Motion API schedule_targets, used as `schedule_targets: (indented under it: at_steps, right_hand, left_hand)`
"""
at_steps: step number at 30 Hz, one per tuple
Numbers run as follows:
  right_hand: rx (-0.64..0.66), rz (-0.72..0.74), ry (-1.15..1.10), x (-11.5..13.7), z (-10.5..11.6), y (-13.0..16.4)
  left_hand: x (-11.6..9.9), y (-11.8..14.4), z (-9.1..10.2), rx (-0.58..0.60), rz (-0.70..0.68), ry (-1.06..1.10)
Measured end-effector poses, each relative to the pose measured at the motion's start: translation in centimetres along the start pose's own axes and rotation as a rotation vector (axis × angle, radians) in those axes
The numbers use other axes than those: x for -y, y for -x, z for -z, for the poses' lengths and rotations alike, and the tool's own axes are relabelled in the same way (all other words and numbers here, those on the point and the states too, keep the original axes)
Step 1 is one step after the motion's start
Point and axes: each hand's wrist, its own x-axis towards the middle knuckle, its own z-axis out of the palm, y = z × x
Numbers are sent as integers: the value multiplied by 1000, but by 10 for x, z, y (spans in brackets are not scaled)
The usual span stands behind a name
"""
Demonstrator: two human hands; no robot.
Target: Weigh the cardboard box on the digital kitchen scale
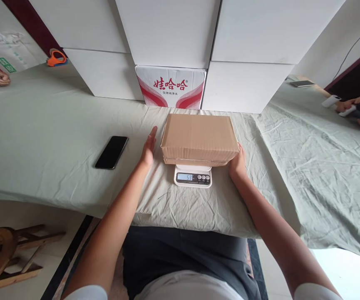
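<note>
A closed brown cardboard box [198, 137] rests on a small white digital scale [192, 176] whose display is lit. My left hand [148, 148] is flat and open just left of the box, a small gap between them. My right hand [237, 162] touches the box's lower right corner, fingers tucked against its side.
A black phone [111, 152] lies on the pale green tablecloth [51, 125] to the left. Large white boxes [167, 33] and a red-printed carton [170, 87] stand behind. Orange tape dispenser [56, 58] far left. Other people's hands [359, 112] hold devices at the right edge. A wooden stool [5, 254] stands below left.
</note>
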Motion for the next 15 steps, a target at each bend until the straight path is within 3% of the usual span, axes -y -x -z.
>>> schedule_targets:
  at_steps: [15]
  right_hand:
    - [-10, 15, -33, -12, 1, -8]
  left_hand:
    - [3, 0, 2, 33, -12, 81]
